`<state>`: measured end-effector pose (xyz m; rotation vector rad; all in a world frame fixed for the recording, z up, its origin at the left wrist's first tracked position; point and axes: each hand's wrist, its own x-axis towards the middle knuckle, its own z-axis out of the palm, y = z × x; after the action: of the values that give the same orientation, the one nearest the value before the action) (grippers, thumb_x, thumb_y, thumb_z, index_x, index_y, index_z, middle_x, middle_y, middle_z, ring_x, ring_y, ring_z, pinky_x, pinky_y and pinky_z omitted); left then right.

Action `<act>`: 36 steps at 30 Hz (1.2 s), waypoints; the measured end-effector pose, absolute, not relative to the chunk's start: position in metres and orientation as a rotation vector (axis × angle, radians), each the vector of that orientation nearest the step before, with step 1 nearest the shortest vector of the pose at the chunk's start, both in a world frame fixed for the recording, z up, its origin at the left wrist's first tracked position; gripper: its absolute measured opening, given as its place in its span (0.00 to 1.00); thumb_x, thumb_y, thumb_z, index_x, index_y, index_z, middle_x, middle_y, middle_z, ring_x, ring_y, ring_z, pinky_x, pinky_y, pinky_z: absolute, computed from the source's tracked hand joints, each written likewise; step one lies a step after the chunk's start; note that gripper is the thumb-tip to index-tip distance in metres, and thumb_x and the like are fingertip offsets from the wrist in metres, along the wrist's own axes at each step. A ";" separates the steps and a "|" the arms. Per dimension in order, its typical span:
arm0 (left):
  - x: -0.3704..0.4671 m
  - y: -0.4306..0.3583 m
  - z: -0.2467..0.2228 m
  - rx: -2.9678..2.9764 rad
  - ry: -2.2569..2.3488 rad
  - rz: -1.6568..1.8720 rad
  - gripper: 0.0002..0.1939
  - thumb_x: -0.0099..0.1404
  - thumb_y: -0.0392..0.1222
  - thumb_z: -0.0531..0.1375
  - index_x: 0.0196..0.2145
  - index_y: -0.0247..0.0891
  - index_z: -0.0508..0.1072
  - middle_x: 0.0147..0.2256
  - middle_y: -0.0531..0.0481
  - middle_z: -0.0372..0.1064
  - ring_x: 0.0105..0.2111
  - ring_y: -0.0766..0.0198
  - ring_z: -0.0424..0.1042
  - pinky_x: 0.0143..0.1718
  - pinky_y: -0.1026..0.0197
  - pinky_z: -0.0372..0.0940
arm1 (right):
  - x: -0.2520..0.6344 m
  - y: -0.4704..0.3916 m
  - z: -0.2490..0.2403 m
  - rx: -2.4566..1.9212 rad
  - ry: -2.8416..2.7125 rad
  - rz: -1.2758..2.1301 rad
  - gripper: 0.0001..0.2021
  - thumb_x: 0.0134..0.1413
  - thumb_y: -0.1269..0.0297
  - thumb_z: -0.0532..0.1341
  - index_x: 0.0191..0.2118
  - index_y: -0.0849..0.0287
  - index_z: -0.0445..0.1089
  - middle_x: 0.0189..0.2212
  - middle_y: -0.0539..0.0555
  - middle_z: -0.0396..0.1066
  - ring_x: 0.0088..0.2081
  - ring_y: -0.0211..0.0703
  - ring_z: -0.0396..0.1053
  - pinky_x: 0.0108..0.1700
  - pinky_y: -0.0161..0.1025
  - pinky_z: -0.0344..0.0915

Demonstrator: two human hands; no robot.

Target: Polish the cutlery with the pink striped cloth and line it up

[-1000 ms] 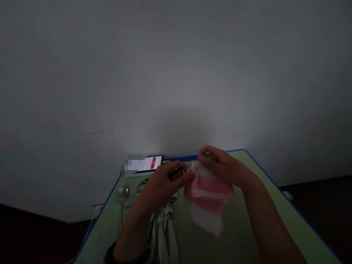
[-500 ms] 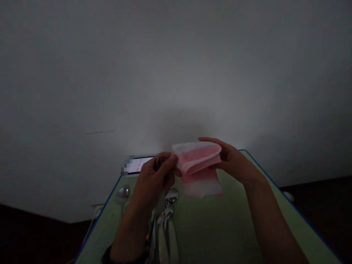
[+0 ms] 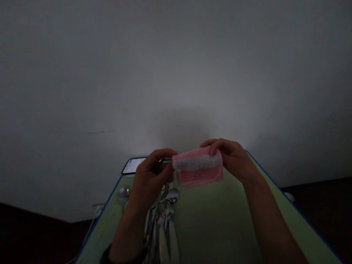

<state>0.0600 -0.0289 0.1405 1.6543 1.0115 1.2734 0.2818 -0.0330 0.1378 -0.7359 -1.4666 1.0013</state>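
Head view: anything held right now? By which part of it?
Yes, a folded pink-and-white cloth: the left hand holds its left edge, the right hand its upper right corner.

In the lower part of the frame is the table [image 3: 220, 227]; behind it stands the wall [image 3: 176, 66]. Above the table, the cloth [image 3: 199, 167] is between 2 hands, the left hand [image 3: 152, 174] and the right hand [image 3: 232, 157]. The phone [image 3: 133, 166] lies at lower left, behind the spoon [image 3: 123, 193]. The cutlery pile [image 3: 164, 238] lies right of this spoon.
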 end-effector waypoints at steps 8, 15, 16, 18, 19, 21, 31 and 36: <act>0.056 -0.026 0.133 1.735 0.987 1.337 0.03 0.58 0.36 0.58 0.31 0.40 0.71 0.27 0.56 0.64 0.21 0.73 0.61 0.20 0.71 0.58 | 0.283 -0.037 0.144 -0.721 -1.574 1.208 0.23 0.58 0.51 0.47 0.55 0.54 0.58 0.47 0.58 0.69 0.45 0.45 0.68 0.47 0.47 0.63; 0.065 -0.028 0.135 1.732 0.973 1.332 0.03 0.57 0.35 0.59 0.31 0.40 0.73 0.21 0.58 0.59 0.19 0.74 0.56 0.18 0.72 0.53 | 0.273 -0.044 0.150 -1.120 -2.098 0.769 0.16 0.47 0.64 0.61 0.44 0.57 0.67 0.37 0.51 0.70 0.36 0.39 0.66 0.38 0.36 0.62; 0.067 -0.028 0.135 1.692 0.976 1.316 0.05 0.58 0.36 0.59 0.33 0.40 0.73 0.20 0.58 0.58 0.18 0.74 0.55 0.17 0.72 0.51 | 0.272 -0.044 0.150 -1.141 -2.103 0.749 0.14 0.48 0.65 0.59 0.43 0.57 0.67 0.35 0.51 0.70 0.35 0.38 0.66 0.37 0.36 0.61; 0.071 -0.027 0.135 1.585 0.959 1.317 0.10 0.60 0.40 0.58 0.40 0.40 0.73 0.23 0.57 0.62 0.17 0.75 0.53 0.15 0.72 0.49 | 0.273 -0.043 0.150 -1.172 -2.065 0.708 0.14 0.48 0.67 0.59 0.43 0.57 0.66 0.36 0.50 0.70 0.35 0.38 0.66 0.38 0.35 0.61; 0.072 -0.026 0.135 1.529 0.941 1.343 0.12 0.61 0.41 0.58 0.44 0.40 0.72 0.26 0.55 0.64 0.17 0.75 0.53 0.16 0.71 0.49 | 0.273 -0.042 0.148 -1.198 -2.024 0.676 0.14 0.48 0.67 0.58 0.43 0.57 0.65 0.37 0.51 0.70 0.36 0.38 0.65 0.38 0.36 0.60; 0.073 -0.023 0.134 1.440 0.923 1.424 0.15 0.63 0.44 0.55 0.47 0.40 0.70 0.29 0.53 0.66 0.18 0.75 0.54 0.17 0.71 0.51 | 0.275 -0.038 0.145 -1.297 -1.901 0.588 0.13 0.48 0.65 0.58 0.42 0.58 0.64 0.36 0.51 0.69 0.35 0.38 0.65 0.37 0.36 0.60; 0.076 -0.021 0.130 1.672 1.248 1.432 0.21 0.66 0.56 0.46 0.40 0.41 0.71 0.24 0.55 0.60 0.22 0.69 0.62 0.22 0.69 0.59 | 0.272 -0.035 0.141 -1.409 -1.724 0.354 0.12 0.46 0.57 0.59 0.33 0.59 0.62 0.30 0.51 0.66 0.29 0.38 0.61 0.30 0.34 0.56; 0.078 -0.023 0.132 1.694 1.221 1.229 0.17 0.65 0.54 0.50 0.39 0.40 0.68 0.20 0.59 0.59 0.15 0.72 0.59 0.15 0.71 0.55 | 0.269 -0.035 0.140 -1.433 -1.759 0.318 0.08 0.48 0.60 0.58 0.32 0.59 0.63 0.29 0.51 0.66 0.29 0.37 0.62 0.30 0.34 0.55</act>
<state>0.0783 -0.0231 0.1322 1.6940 1.2215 1.2285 0.2686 -0.0348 0.1399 -1.4333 -1.7593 0.3176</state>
